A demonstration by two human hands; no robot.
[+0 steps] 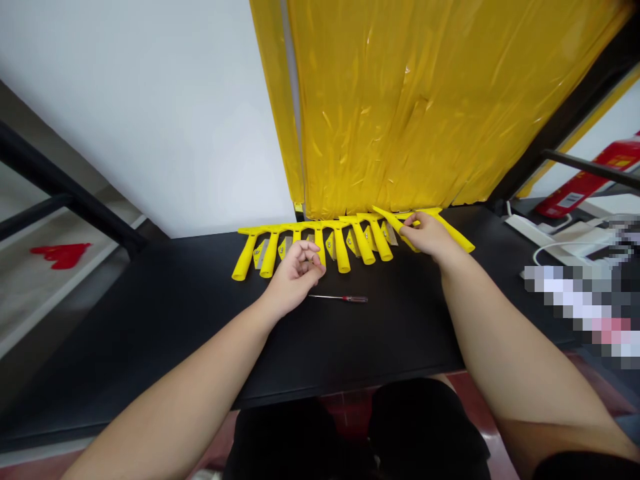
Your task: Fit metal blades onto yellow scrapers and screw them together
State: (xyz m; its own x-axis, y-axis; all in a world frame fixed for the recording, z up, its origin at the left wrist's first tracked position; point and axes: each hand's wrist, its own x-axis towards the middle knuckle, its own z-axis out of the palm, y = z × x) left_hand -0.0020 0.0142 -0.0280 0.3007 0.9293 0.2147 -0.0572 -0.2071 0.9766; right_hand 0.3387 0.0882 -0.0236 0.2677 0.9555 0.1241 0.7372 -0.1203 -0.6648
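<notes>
- A row of yellow-handled scrapers [343, 253] lies on the far edge of the table, centre of the frame. The row's long axis runs left to right, and most handles point toward the person, with small blades between them.
- The right hand [427, 237] is at the row's right end, with its fingers closed over the tilted scraper [387, 220]. That scraper's long axis runs diagonally, its narrow end pointing to the upper left, out of line with the row.
- Another yellow scraper [457, 233] lies just beyond the right hand, slanting toward the lower right.
- The left hand [297, 277] rests loosely curled just in front of the row's left half, apparently holding nothing.
- The hands are well apart, and the right hand is the nearer to the tilted scraper.
- A thin screwdriver [345, 299] with a red handle lies on the table, just to the right of the left hand and nearer to it than to the right.
- The black tabletop [165, 313] spans the lower middle of the frame.
- Yellow plastic sheeting [400, 100] hangs at the upper centre, beside a white wall [140, 113] at the upper left.
- A white power strip [535, 230] and a red box [587, 180] sit at the right edge; a blurred patch hides what lies below them.
</notes>
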